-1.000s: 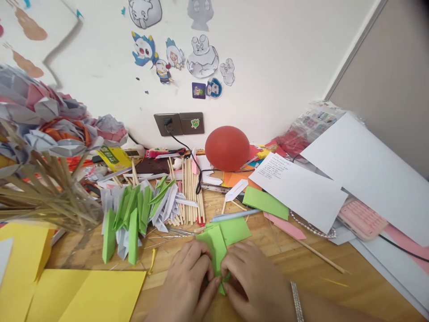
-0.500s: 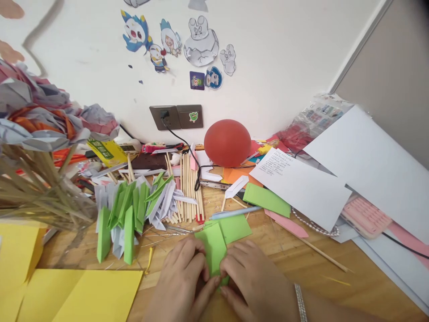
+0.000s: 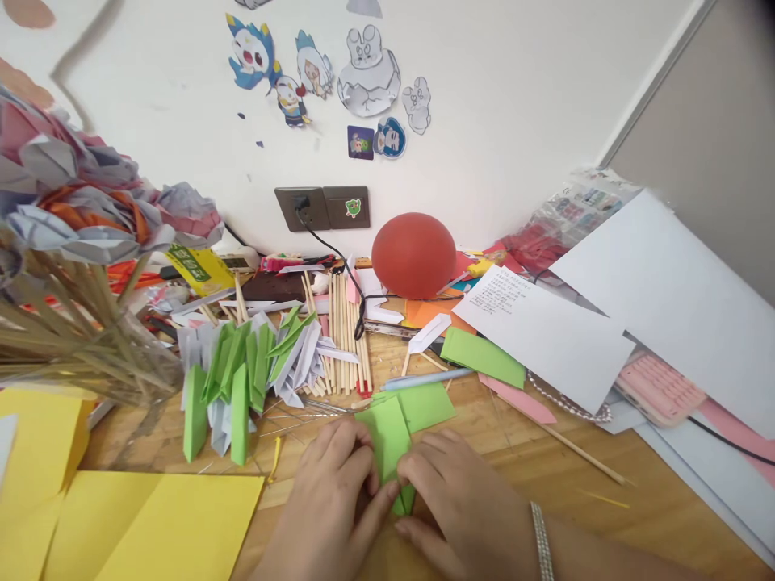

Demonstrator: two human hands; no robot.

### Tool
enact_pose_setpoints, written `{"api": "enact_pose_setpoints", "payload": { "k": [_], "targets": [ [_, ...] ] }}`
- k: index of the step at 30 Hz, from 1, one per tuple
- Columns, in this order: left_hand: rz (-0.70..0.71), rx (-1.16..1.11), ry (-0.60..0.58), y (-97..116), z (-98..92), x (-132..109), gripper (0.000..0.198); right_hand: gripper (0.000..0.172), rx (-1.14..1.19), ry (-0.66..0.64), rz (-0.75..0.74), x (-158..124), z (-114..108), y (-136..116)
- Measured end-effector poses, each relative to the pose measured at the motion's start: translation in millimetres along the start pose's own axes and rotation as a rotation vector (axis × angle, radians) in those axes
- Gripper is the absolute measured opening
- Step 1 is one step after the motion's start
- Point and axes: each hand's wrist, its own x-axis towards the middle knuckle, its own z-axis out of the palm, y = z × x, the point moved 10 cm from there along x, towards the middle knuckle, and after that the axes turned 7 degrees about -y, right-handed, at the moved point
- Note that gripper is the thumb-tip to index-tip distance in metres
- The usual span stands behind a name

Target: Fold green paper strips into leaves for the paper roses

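Observation:
A folded green paper piece (image 3: 388,445) lies on the wooden table (image 3: 545,484) in front of me. My left hand (image 3: 333,500) presses on its left side with fingers curled together over it. My right hand (image 3: 460,508), a bracelet on the wrist, pinches its lower right edge. The fingertips of both hands meet at the paper's lower end. Another flat green sheet (image 3: 427,403) lies just behind the folded piece.
A pile of folded green and white paper pieces (image 3: 242,379) and wooden sticks (image 3: 345,339) lies to the left. Yellow sheets (image 3: 169,524) are at front left, a red balloon (image 3: 413,254) by the wall, white papers (image 3: 545,335) and a pink keyboard (image 3: 657,387) at right.
Both hands have stayed on the green paper and shifted slightly along it, pressing the fold. The view has dropped a little.

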Motion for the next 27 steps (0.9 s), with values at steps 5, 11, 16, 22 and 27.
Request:
{"api": "enact_pose_setpoints", "payload": {
  "k": [5,11,16,22,27],
  "targets": [
    [0.005,-0.011,-0.022,3.3,-0.7,0.9,0.023,0.009,0.059,0.013,-0.018,0.7,-4.0,-0.8],
    [0.017,-0.073,-0.073,5.1,-3.3,-1.3,0.017,0.011,0.189,0.119,-0.003,-1.4,-14.5,8.5],
    [-0.008,-0.045,-0.103,7.2,-4.3,-0.4,0.014,0.013,0.221,0.147,0.002,-2.6,-15.1,11.4],
    [0.004,-0.001,-0.076,7.9,-2.8,-0.1,0.009,0.013,0.175,0.138,0.002,-0.5,-11.0,10.6],
    [0.013,0.021,-0.052,7.1,-3.7,0.1,0.006,0.011,0.115,0.125,0.009,0.8,-8.0,9.6]
  ]
}}
